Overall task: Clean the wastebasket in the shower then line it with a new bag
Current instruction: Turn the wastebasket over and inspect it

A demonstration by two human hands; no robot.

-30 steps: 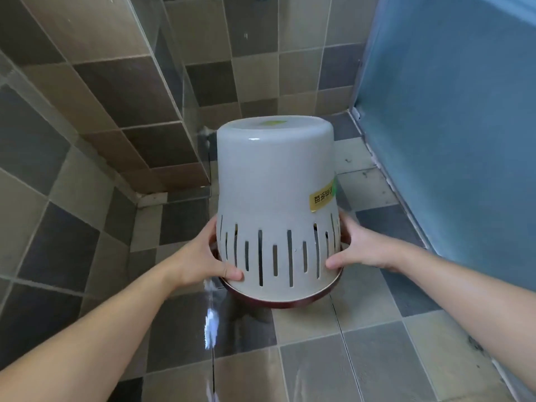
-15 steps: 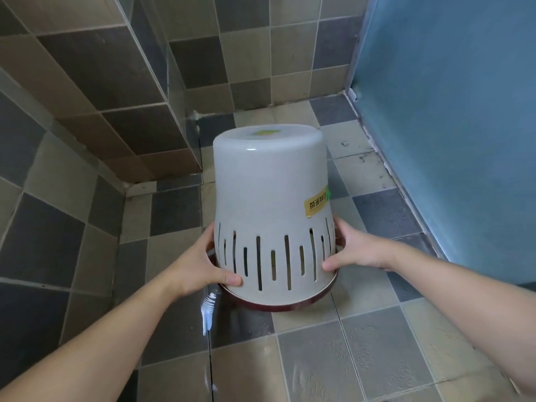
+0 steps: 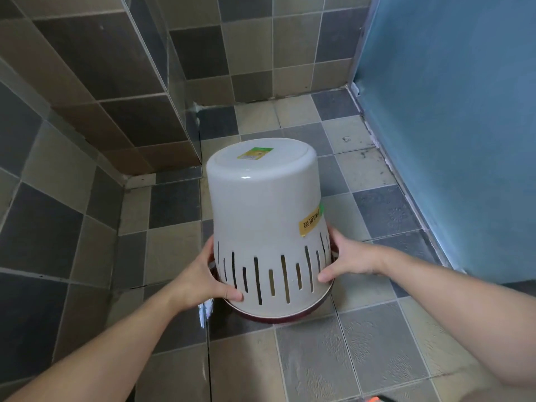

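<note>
Inverted wastebasket (image 3: 261, 216) grasped near its rim between left hand (image 3: 200, 281) and right hand (image 3: 348, 261), above tiled floor (image 3: 362, 358).

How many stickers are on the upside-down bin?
2 show. One green-and-yellow sticker lies on the wastebasket bottom, now facing up. One yellow sticker is on its side, above the right hand. The back is hidden.

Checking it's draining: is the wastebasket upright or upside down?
Upside down: the wastebasket has its base on top, rim lowest, gripped by both hands.
</note>
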